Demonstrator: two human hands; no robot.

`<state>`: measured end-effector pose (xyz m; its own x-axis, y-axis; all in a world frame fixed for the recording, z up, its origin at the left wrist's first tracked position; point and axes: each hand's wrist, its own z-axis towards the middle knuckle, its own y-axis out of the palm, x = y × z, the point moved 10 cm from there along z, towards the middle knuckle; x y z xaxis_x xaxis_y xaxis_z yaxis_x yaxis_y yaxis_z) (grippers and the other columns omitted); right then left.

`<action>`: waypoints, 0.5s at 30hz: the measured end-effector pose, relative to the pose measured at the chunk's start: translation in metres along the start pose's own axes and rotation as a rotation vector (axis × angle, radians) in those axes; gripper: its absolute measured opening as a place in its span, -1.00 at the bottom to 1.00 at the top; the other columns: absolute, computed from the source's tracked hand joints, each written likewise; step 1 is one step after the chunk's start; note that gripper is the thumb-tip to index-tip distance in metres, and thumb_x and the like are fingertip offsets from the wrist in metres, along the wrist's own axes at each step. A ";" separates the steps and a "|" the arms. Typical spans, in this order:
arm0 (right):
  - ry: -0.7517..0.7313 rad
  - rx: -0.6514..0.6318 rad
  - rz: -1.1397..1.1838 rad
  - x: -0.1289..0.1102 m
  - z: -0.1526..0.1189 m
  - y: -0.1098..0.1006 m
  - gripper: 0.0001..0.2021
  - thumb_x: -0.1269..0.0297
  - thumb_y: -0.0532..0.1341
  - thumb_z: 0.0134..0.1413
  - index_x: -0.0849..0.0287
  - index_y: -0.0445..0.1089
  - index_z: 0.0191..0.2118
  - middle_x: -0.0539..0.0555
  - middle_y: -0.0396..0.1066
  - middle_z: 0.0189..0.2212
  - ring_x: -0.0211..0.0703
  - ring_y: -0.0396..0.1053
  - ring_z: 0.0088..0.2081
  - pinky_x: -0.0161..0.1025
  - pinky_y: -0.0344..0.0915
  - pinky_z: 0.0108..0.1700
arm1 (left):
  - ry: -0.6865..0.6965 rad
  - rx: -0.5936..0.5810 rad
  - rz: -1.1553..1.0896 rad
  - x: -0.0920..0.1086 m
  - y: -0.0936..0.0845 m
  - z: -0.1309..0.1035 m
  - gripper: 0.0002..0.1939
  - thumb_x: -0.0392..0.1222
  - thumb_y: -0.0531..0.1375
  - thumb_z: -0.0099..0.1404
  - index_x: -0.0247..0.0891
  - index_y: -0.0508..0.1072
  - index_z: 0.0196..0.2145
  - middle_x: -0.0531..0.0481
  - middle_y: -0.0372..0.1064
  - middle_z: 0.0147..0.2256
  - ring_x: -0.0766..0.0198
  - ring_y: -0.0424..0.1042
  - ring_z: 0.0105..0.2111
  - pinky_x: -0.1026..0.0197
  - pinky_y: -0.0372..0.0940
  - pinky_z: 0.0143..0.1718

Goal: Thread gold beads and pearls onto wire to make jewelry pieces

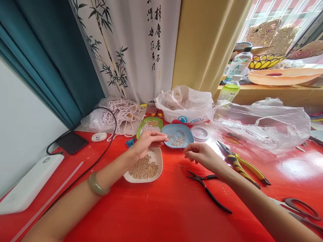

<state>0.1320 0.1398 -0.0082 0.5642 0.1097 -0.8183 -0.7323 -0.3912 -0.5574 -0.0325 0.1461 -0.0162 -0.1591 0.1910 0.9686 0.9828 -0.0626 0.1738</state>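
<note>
My left hand (pixel 149 142) is above the far edge of a white dish (pixel 160 168) of gold beads (pixel 145 167). Its thumb and fingers are pinched together, pointing right; whatever is between them is too small to name. To the right, my right hand (pixel 202 154) hangs over the table with its fingers curled in and pressed together, and what they hold is hidden. A blue dish (pixel 168 129) with small metallic pieces (pixel 179 137) sits just beyond and between both hands. Black-handled pliers (pixel 202 181) lie below my right hand.
Yellow-and-black pliers (pixel 242 164) and scissors (pixel 302 208) lie at right. A green dish (pixel 139 131), pink bead strings (pixel 123 114), a tape roll (pixel 200 133) and plastic bags (pixel 186 104) stand behind. A black cable (pixel 101 158), phone (pixel 72 143) and white power bank (pixel 30 185) are at left.
</note>
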 end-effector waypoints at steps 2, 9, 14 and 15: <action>-0.010 0.042 -0.124 0.006 -0.002 -0.010 -0.87 0.41 0.06 -0.19 0.20 0.35 -0.53 -0.01 0.37 -0.61 -0.24 0.30 -0.56 -0.32 0.18 -0.50 | 0.015 0.053 -0.061 0.002 -0.010 0.000 -0.92 -0.28 0.28 -0.02 -0.26 0.51 -0.46 0.03 0.49 -0.47 0.47 0.36 -0.55 0.39 0.28 -0.44; -0.090 0.193 -0.462 -0.009 -0.012 -0.020 -0.78 0.29 0.12 -0.11 0.13 0.43 -0.29 0.14 0.43 -0.25 0.00 0.36 -0.38 -0.15 0.14 -0.38 | 0.040 0.106 -0.127 -0.001 -0.012 -0.002 -0.93 -0.32 0.27 -0.01 -0.31 0.51 -0.47 0.00 0.49 -0.49 0.46 0.39 -0.53 0.41 0.28 -0.43; -0.153 0.220 -0.113 -0.044 -0.008 -0.002 -0.74 0.30 0.12 -0.05 0.20 0.38 -0.20 0.16 0.45 -0.30 -0.07 0.39 -0.42 -0.15 0.23 -0.34 | 0.036 0.045 -0.086 0.000 0.007 -0.014 -0.92 -0.31 0.29 -0.04 -0.33 0.52 -0.49 0.01 0.48 -0.52 0.41 0.39 -0.52 0.36 0.28 -0.37; -0.155 0.176 -0.039 -0.047 -0.005 0.008 -0.75 0.29 0.11 -0.03 0.19 0.37 -0.20 0.12 0.46 -0.35 -0.13 0.39 -0.47 -0.20 0.26 -0.40 | 0.042 0.037 -0.076 0.001 0.009 -0.017 -0.93 -0.30 0.29 -0.04 -0.33 0.52 -0.50 0.01 0.47 -0.52 0.39 0.40 -0.51 0.34 0.28 -0.35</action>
<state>0.1016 0.1274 0.0271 0.5378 0.2660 -0.8001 -0.7741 -0.2201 -0.5935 -0.0254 0.1292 -0.0106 -0.2365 0.1521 0.9596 0.9704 -0.0136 0.2413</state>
